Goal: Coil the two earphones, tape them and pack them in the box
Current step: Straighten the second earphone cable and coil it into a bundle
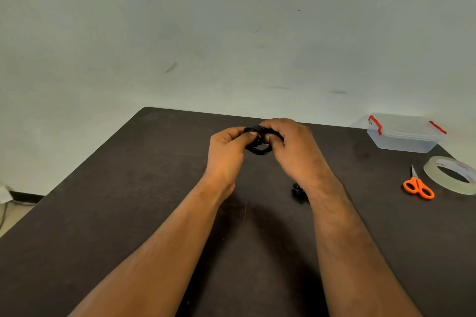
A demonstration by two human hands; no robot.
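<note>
Above the middle of the dark table [128,201], both hands hold a coiled black earphone [260,150]. My left hand [226,154] pinches the coil's left side, and my right hand [291,147] grips its top and right side, fingers curled over it. Part of the loop hangs below the fingers. A second black earphone [297,189] lies on the table beside my right wrist, mostly hidden by the forearm. The clear plastic box [404,134] with red latches stands at the far right with its lid on. A roll of clear tape [450,175] lies in front of the box.
Orange-handled scissors [418,186] lie just left of the tape roll. A pale wall rises right behind the table's far edge. The table's left edge runs diagonally, with floor and a cable beyond it.
</note>
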